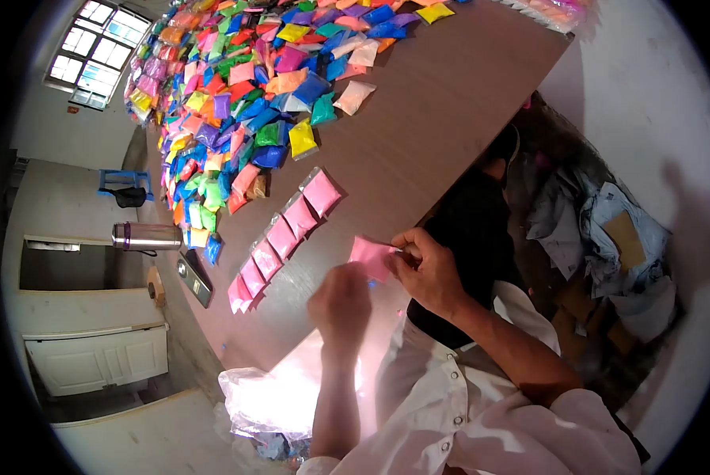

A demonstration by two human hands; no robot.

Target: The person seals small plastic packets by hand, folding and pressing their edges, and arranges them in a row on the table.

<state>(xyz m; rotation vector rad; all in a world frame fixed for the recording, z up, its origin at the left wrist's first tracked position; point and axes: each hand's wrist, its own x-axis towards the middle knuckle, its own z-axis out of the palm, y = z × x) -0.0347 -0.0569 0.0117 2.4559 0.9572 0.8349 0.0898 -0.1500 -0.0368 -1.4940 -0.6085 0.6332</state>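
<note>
A small pink packet [370, 258] is held up over the near edge of the table. My right hand [428, 271] pinches it at its right edge between thumb and fingers. My left hand [341, 305] is just below and left of the packet, smeared by motion, so whether its fingers grip anything cannot be made out. Beyond both hands, a slanting row of several pink packets [282, 237] lies on the brown table [418, 134], each overlapping its neighbour.
A large heap of multicoloured packets [252, 103] covers the table's far left. A steel flask [147, 236] and a phone [194, 279] are by the left edge. Clear plastic bags [264, 400] lie at lower left. Crumpled wrapping [632, 229] and cardboard litter the floor at right.
</note>
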